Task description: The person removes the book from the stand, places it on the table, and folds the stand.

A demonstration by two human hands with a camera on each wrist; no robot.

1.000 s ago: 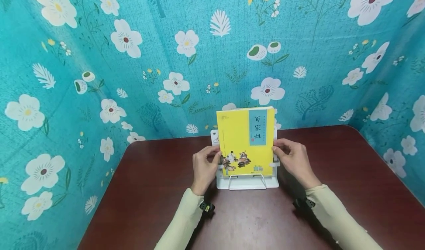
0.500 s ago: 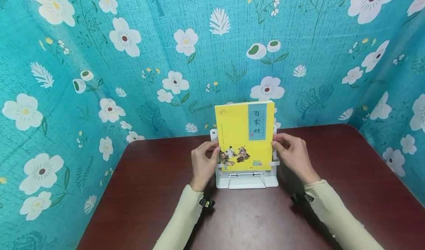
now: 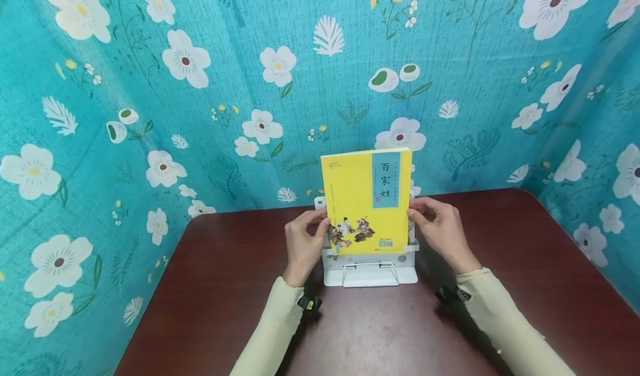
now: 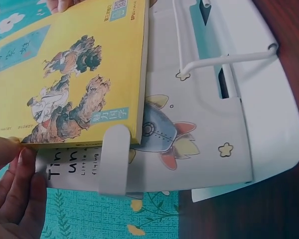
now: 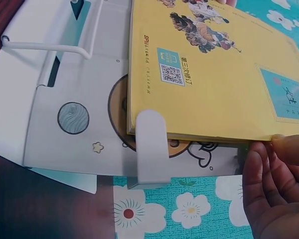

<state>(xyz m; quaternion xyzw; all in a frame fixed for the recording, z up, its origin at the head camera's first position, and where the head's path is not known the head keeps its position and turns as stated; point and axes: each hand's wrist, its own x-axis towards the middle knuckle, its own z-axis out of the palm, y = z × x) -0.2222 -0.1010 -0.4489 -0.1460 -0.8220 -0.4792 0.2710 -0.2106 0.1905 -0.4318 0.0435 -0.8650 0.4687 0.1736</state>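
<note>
Two hands hold one yellow book (image 3: 367, 201), the left hand (image 3: 304, 242) pinching its left long edge and the right hand (image 3: 442, 229) its right long edge. Grip on both sides is narrow, thumb against fingers, set below mid-height. Neither hand is nearer; the book lies directly between them.

Governing relation: the book's long axis runs up the white stand (image 3: 335, 274), tilted slightly in the head view, and its lower edge sits clear above the wire support (image 3: 370, 262). At the lower corners, the left clip (image 4: 114, 159) and the right clip (image 5: 152, 144) overlap the cover from the front. Whether the book's back touches the stand's plate cannot be confirmed. The stand rests on the dark red worktop (image 3: 230, 287), before a blue floral curtain (image 3: 225, 98).

Condition of the book: cover smooth and flat, blue title panel at upper right, painted figures and rocks at lower left, printed code at lower right. Pale page edges show along the top. No damage is visible.
</note>
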